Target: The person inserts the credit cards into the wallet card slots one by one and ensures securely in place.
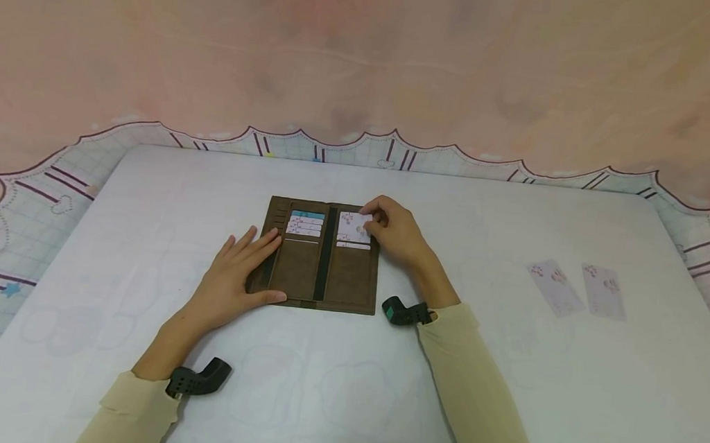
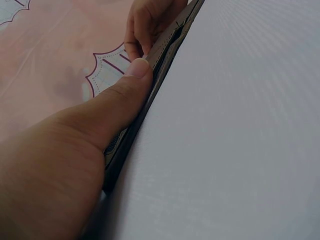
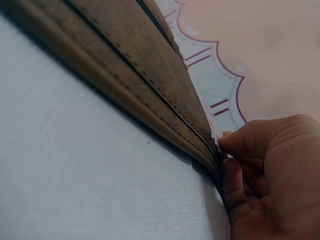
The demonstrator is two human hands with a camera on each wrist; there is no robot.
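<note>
On the white tabletop (image 1: pixel 329 393): brown bifold wallet (image 1: pixel 352 277), opened flat.
Stitched brown panels flank a dark central spine (image 1: pixel 323 268); the left panel holds stacked cards (image 1: pixel 304 226), the uppermost blue, and the right panel holds a white card (image 1: pixel 349 228) with pinkish print. Left hand (image 1: pixel 237 275): fingers extended, resting on the wallet's left side. Right hand (image 1: pixel 399 235): thumb and fingers pinch the white card's right edge. 2 loose cards (image 1: pixel 555 287) lie well apart, to the right.

White tabletop (image 1: pixel 331 366) — pale scalloped border (image 1: pixel 348 154), mottled peach surface (image 1: pixel 367 62) beyond.
</note>
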